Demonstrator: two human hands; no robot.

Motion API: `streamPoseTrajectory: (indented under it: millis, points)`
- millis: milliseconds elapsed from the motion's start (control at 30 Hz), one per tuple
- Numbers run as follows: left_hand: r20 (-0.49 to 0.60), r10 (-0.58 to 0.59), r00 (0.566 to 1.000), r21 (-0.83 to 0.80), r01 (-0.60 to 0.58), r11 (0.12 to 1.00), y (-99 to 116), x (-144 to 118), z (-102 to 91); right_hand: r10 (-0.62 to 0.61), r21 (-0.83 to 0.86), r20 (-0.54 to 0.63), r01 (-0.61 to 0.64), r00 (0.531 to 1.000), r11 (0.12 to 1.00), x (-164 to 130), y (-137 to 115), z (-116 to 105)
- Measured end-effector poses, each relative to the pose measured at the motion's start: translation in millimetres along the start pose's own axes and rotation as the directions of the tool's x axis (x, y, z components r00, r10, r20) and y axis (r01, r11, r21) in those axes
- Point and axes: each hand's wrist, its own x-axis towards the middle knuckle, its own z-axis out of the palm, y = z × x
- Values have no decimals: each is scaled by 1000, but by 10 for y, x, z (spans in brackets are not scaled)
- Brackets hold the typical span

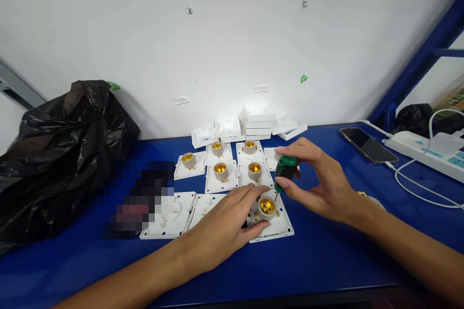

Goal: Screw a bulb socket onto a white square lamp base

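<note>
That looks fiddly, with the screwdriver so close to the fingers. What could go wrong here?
The screwdriver in the right hand points down right beside the lamp socket that the left hand steadies; if the tip slipped, it might jab those fingers. The white plate lies loose on the blue table, so it could twist under pressure. The finished sockets sit close behind and might get knocked.
</note>
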Motion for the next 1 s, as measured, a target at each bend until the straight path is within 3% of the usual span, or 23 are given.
streamPoseTrajectory:
  millis: [267,467,567,633,1000]
  points:
    - [4,12,1000,25,-12,1000,7,-13,13,33,-19,81,-31,996,999,8,4,13]
    - [24,21,999,26,-21,999,-11,0,5,-32,-130,28,35,999,991,34,34,-113]
    - [11,19,1000,36,-19,999,-26,-6,16,-36,-250,-83,14,996,968,69,99,-217]
    - [-5,19,1000,45,-19,999,-39,-11,29,-34,-301,-94,4,995,954,79,154,-264]
    - [-16,36,999,73,-35,997,-17,2,29,119,-314,157,-65,981,947,59,209,-279]
